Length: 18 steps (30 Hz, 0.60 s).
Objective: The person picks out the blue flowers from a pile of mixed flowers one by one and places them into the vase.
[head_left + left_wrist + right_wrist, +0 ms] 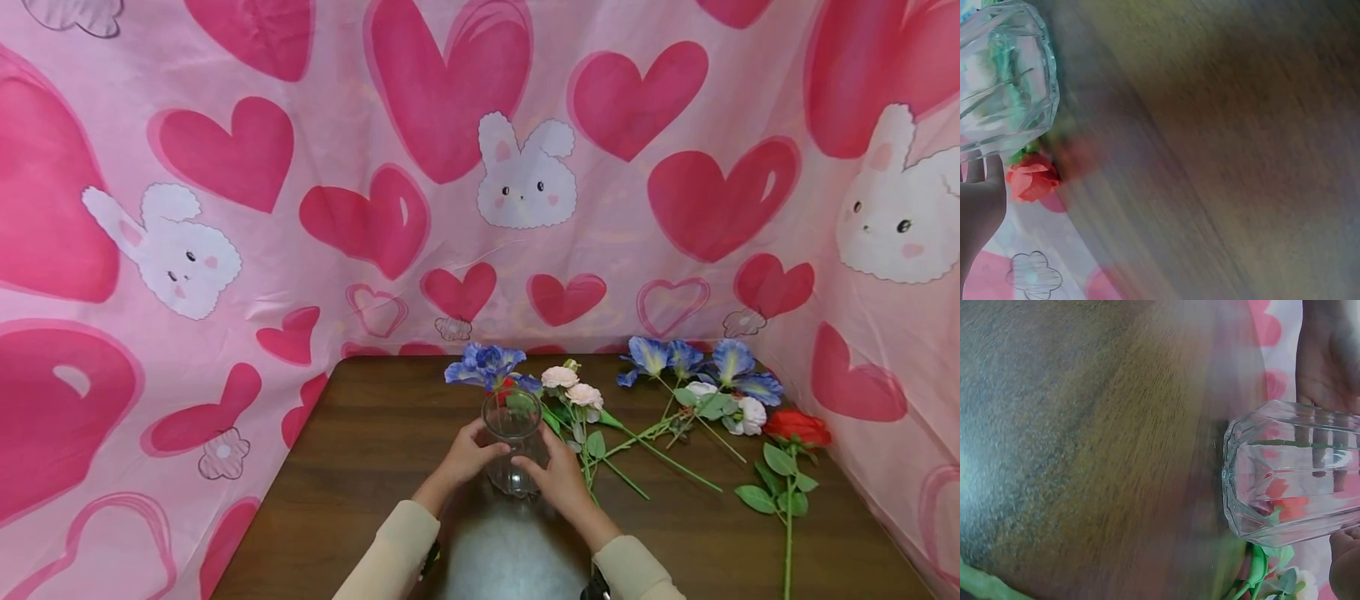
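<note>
A clear glass vase [513, 450] with a faceted base stands upright between the two hands; in the wrist views its base is close to the tabletop, and whether it touches I cannot tell. My left hand [468, 457] grips its left side, fingers behind the glass and thumb in front. On the opposite side my right hand [557, 472] holds it the same way. Through the wall of the vase [1291, 475] the left hand's fingers show in the right wrist view. Behind the vase lie a blue iris [487, 365] and a red rose [1033, 177], the rose partly hidden in the head view.
Pale pink roses [573, 387] lie just right of the vase. Farther right are several blue irises [682, 360], white flowers [750, 415] and a long-stemmed red rose [798, 428] on the brown wooden table [330, 500]. A pink heart-patterned cloth [450, 242] hangs around the table.
</note>
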{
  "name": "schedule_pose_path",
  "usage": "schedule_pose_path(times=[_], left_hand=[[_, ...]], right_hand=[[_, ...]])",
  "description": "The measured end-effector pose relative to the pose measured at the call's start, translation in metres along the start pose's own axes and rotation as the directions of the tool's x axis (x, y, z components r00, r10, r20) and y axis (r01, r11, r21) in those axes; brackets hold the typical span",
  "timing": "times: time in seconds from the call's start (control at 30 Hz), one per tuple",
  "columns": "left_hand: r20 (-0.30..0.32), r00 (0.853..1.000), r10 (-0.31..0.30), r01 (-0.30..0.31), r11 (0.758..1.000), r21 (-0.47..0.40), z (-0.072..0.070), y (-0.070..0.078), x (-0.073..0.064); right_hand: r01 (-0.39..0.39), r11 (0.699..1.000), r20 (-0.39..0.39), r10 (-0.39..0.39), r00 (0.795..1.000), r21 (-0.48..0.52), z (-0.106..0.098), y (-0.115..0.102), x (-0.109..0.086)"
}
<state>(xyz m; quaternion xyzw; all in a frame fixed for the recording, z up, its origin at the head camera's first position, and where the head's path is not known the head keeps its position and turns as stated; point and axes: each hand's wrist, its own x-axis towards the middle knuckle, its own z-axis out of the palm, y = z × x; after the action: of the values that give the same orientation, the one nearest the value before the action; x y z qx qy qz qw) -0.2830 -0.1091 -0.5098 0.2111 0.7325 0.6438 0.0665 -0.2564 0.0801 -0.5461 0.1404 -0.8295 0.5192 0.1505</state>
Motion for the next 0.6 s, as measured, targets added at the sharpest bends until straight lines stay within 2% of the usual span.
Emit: schedule_pose_path(times=[0.33,0.47,0.6], left_hand=[[-0.002,1.0,0.003,-0.003,1.0,0.004,-0.0009,-0.0053,0.0008],[-0.001,1.0,0.009,-0.009,1.0,0.003,-0.0005,-0.0047,0.0004],[0.003,1.0,0.013,-0.013,1.0,0.002,-0.0001,-0.0051,0.0004]], right_hand=[[0.006,1.0,0.005,-0.005,1.0,-0.011,0.0004,0.0003,0.0003],[0.033,0.999,0.005,-0.033,0.999,-0.018,-0.0002,0.0005,0.0008],[0.013,1.0,0.045,-0.012,0.999,-0.015,-0.0072,-0.0044,0.0028]])
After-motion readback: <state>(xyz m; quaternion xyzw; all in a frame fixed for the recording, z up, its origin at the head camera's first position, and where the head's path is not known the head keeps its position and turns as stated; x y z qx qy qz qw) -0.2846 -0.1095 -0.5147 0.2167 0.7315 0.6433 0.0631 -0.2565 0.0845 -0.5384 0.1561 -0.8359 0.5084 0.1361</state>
